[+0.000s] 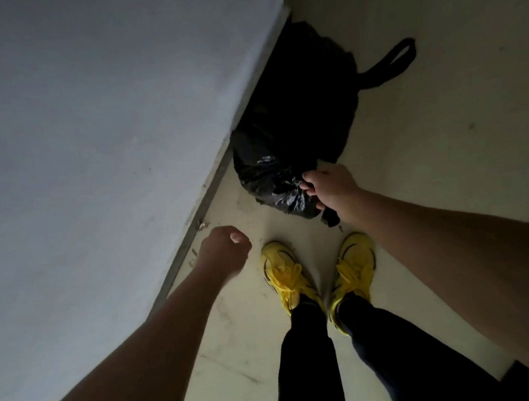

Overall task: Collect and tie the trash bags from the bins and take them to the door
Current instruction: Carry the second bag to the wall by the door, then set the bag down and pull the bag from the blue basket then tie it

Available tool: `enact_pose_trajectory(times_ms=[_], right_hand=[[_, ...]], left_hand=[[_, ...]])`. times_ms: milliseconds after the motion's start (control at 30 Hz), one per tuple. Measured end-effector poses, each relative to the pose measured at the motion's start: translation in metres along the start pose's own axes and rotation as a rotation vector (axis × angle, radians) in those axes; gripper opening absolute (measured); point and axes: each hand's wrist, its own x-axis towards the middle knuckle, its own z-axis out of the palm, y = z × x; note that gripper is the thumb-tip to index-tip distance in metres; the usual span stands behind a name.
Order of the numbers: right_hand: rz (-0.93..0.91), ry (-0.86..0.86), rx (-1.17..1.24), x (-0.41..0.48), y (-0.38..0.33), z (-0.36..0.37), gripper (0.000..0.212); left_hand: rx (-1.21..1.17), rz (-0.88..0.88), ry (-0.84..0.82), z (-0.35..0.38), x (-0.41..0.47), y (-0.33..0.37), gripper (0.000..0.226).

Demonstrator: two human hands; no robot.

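Head cam, looking straight down, pretty dim lighting. Right hand (329,187) has its grip clamped on the gathered neck of a black trash bag (273,173); fingers (308,184) curl around the crinkled plastic, and a short tail of it pokes out under the palm. The bag's body hangs or sits just ahead and left of that grip, can't tell if it's touching the floor (445,150) or lifted a bit.

Right behind it, further from the grip, there's a second black bag (303,77) w/ a loop handle (395,58) lying flat on the floor off to the right. Both bags are tucked up against the base of the wall (87,120), which fills the whole left side of the frame. Hard to see where one bag ends and the other starts, tbh, they're both just black blobs.

Left hand (226,249) is curled into a loose fist, grip closed on nothing, hovering below-left of the right-hand grip and well apart from the bags.

Below the grip: two yellow sneakers (283,273) on the pale floor, black trousers (304,358), feet near the closer bag.
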Motion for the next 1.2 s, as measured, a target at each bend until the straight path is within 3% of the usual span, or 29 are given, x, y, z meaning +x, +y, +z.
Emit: enact_pose_trajectory(times_ms=[200,333,467,700,867,1067,1200], right_hand=[[-0.052,-0.064,-0.385,0.053,0.022,0.020,0.032],[-0.127,-0.085,-0.557,0.020,0.010,0.003,0.029],[-0.200,0.010,-0.740,-0.035,-0.001,-0.032,0.035],[-0.222,-0.029,-0.800,-0.160,-0.041,-0.082,0.016],[-0.315,-0.082,-0.839,-0.267,-0.061,-0.099,0.036],[-0.480,-0.211,-1.105,-0.388,-0.057,-0.117,0.018],[-0.683,-0.256,-1.372,-0.464,-0.062,-0.113,0.028]], left_hand=[[0.034,-0.068,-0.022,0.017,0.048,-0.024,0.011],[0.039,-0.065,-0.040,0.009,0.027,-0.019,0.015],[0.055,0.002,-0.045,-0.012,-0.023,0.009,0.020],[-0.015,0.142,0.061,-0.063,-0.148,0.060,0.014],[-0.164,0.113,0.182,-0.081,-0.259,0.060,0.015],[-0.388,0.039,0.292,-0.046,-0.400,0.011,0.014],[-0.482,-0.038,0.369,-0.011,-0.491,-0.044,0.012]])
